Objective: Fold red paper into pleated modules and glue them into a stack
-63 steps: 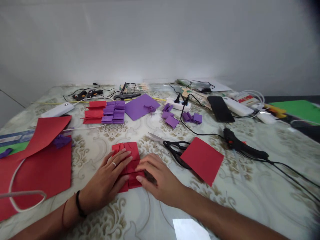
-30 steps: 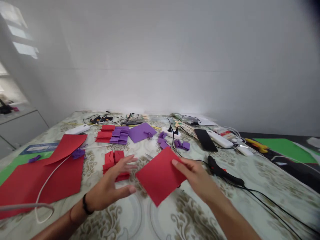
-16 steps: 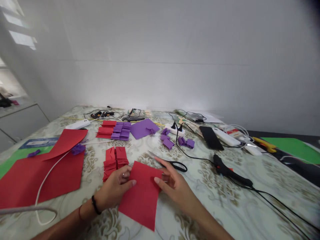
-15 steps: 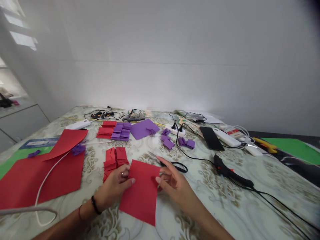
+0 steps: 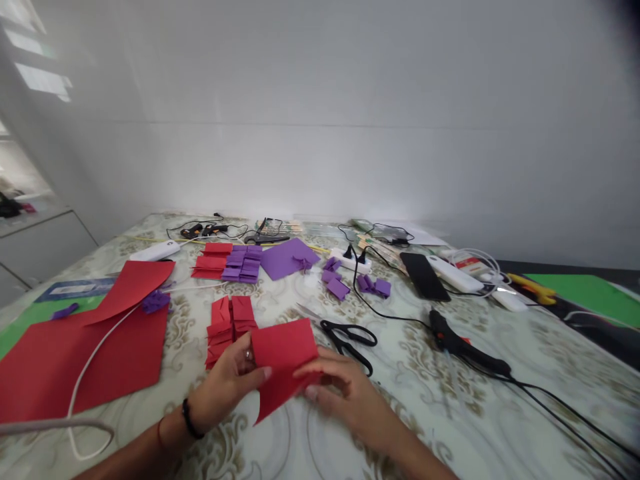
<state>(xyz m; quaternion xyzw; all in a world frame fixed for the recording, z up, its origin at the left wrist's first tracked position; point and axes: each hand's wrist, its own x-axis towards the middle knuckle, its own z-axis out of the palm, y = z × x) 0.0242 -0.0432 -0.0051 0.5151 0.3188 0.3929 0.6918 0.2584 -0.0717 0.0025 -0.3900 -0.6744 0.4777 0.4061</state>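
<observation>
Half a second ago the red sheet (image 5: 281,343) was spread nearly flat between both hands; now its near right corner is up off its old line, leaving one point of paper hanging at about seven o'clock. Scissors (image 5: 327,326) that were partly covered by the right hand (image 5: 347,393) then show both handle loops now.

Biggest is the patterned table (image 5: 480,433), running under everything. Taking the red sheet as the middle of the dial, large red paper (image 5: 131,360) lies well off at nine o'clock. Close in, the left hand (image 5: 225,383) grips the sheet's left edge at eight o'clock, thumb on top. At four o'clock the right hand pinches the right side between thumb and fingers, a little blurred. Further out, a black glue gun (image 5: 465,348) rests at three o'clock, with the scissors nearer at two. Folded red pieces (image 5: 243,308) sit just beside the left hand at ten o'clock, and smaller purple pieces (image 5: 339,289) at one.

I'd judge the step in hand to be bending the sheet over for a fold. That calls for matching its edges before pressing down a crease; whether they line up already, I cannot tell.
</observation>
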